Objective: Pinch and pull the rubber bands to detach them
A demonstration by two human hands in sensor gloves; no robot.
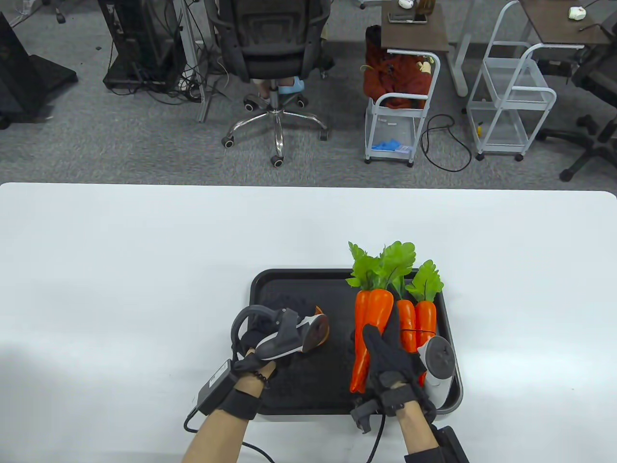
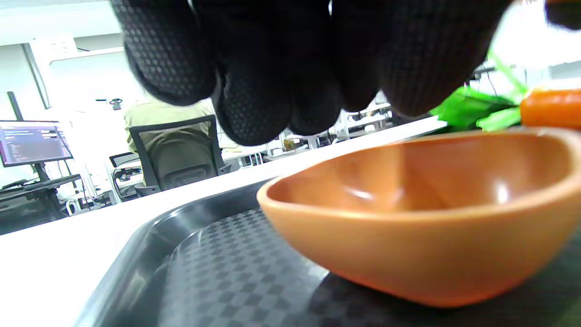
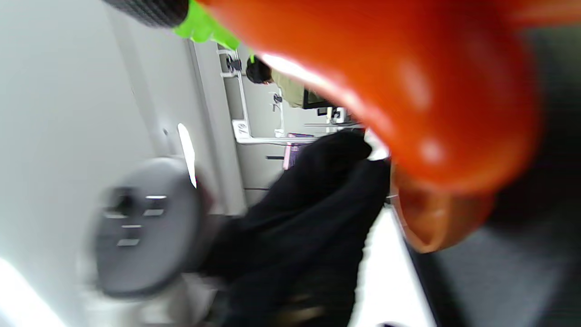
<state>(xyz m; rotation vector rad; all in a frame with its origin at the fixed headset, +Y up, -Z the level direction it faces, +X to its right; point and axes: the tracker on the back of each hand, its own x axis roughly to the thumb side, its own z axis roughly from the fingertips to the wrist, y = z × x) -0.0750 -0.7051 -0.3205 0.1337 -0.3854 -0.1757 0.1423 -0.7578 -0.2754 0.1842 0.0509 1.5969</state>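
Observation:
Several toy carrots with green leaves lie on the right of a black tray. A thin rubber band circles the right pair. My right hand lies on the bunch and grips the left pair, thumb on their left side; that carrot fills the right wrist view. My left hand hovers over a small orange bowl, fingertips bunched together above the bowl, which looks empty. I cannot tell whether they pinch anything.
The tray sits near the front edge of a white table. A black power pack with a cable lies by my left wrist. Office chairs and carts stand on the floor beyond the table.

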